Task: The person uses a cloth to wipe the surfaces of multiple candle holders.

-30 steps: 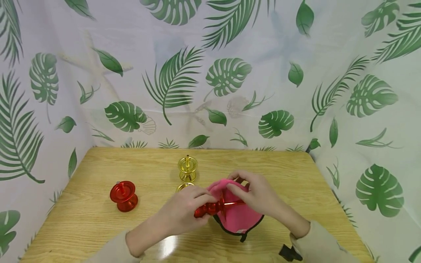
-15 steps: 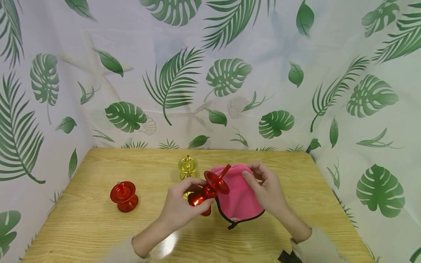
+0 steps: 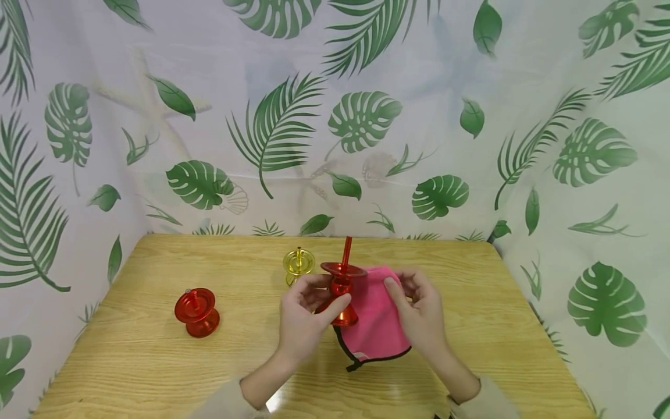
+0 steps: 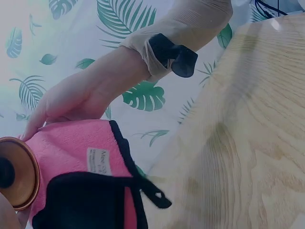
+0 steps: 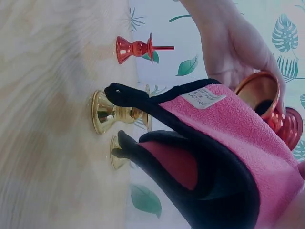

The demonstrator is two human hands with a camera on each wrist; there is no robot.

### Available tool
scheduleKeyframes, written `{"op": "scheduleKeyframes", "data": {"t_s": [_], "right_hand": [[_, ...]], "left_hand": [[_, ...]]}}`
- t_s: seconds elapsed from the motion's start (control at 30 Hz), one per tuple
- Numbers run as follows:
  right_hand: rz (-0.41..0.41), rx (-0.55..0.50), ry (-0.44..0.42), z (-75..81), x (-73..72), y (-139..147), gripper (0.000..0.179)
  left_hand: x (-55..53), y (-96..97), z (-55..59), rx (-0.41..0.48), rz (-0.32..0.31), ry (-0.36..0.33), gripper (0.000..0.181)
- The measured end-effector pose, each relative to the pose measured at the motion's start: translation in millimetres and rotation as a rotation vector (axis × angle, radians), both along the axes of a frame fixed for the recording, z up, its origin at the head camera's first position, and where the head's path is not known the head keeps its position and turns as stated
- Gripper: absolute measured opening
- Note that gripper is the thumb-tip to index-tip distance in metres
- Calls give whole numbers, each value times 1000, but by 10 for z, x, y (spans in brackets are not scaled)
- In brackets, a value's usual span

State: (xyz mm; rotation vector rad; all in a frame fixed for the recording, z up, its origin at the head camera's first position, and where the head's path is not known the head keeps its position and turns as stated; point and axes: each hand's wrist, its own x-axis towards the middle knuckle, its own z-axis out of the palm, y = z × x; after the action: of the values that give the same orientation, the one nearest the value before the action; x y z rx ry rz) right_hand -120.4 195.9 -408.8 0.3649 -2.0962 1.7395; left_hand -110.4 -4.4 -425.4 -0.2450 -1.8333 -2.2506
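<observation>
My left hand (image 3: 306, 317) grips a red metal candlestick (image 3: 344, 269) around its waist, thumb in front, and holds it upright above the table. Its thin rod points up from a round dish. In the right wrist view the candlestick's hollow base (image 5: 248, 90) faces the camera. My right hand (image 3: 423, 314) pinches a pink cloth (image 3: 377, 326) with black edging and a small white label between thumb and fingers. The cloth hangs right beside the candlestick, partly behind it. In the left wrist view, the right hand (image 4: 66, 102) holds the cloth's far edge.
A second red candlestick (image 3: 199, 314) stands at the left of the wooden table (image 3: 131, 361). Behind my left hand stands a gold candlestick (image 3: 299, 265); the right wrist view shows another gold one (image 5: 116, 152) near it. Leaf-printed fabric (image 3: 293, 139) surrounds the table.
The red candlestick has turned from lying sideways over the cloth to upright. The cloth has come away from its dish and rod, and my right hand has shifted right with it.
</observation>
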Motion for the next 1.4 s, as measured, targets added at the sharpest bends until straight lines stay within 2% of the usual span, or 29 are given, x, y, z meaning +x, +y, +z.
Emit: {"op": "scheduleKeyframes", "data": {"t_s": [0.3,0.57,0.63,0.77,0.87,1.1,1.4], "right_hand": [[-3,-50,-10,-41,93,-128,12],[-11,-40,-76,-60,184,-190,24],[-14,-37,-75,-67,189,-194,25],[-15,-44,-50,-66,182,-197,23],[-1,-53,-41,-58,177,-198,23],[45,-80,-45,-61,163,-181,22],[78,-64,-54,-47,157,-148,22]], "left_hand": [[-25,84,-53,17,-14,-60,37],[-25,83,-70,7,-34,-89,37],[-23,70,-63,-6,-43,-112,42],[-29,25,-29,-46,-70,-174,65],[-38,-22,18,-86,-104,-193,75],[-33,-147,119,-147,-215,-218,62],[-69,-292,137,-94,-341,-285,60]]}}
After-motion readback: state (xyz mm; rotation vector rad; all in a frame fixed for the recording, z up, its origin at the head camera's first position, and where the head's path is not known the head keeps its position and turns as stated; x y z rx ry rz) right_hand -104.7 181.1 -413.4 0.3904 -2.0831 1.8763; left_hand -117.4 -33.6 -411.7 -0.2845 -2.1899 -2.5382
